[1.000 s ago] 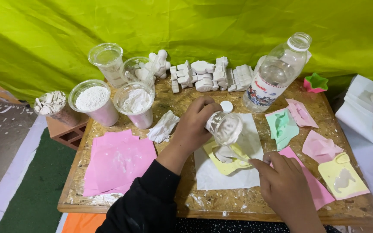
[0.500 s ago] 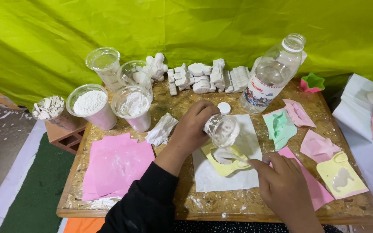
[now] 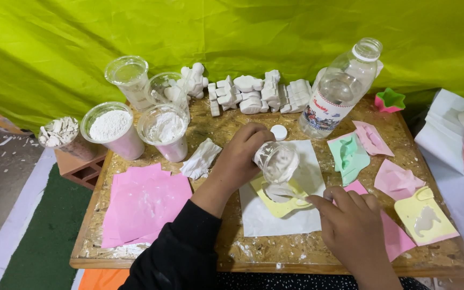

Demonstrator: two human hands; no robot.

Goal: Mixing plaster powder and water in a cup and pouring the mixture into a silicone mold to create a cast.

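Mould (image 3: pixel 280 201) half hidden, cup (image 3: pixel 276 161) contents blurred

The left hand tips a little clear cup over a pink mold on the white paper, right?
Not quite. In the head view the left hand does tip the clear cup over the white paper, but the mold under it is yellow, not pink.

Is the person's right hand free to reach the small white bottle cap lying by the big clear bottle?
Probably not directly: the left hand and its tilted clear plastic cup sit between the right hand and the white bottle cap.
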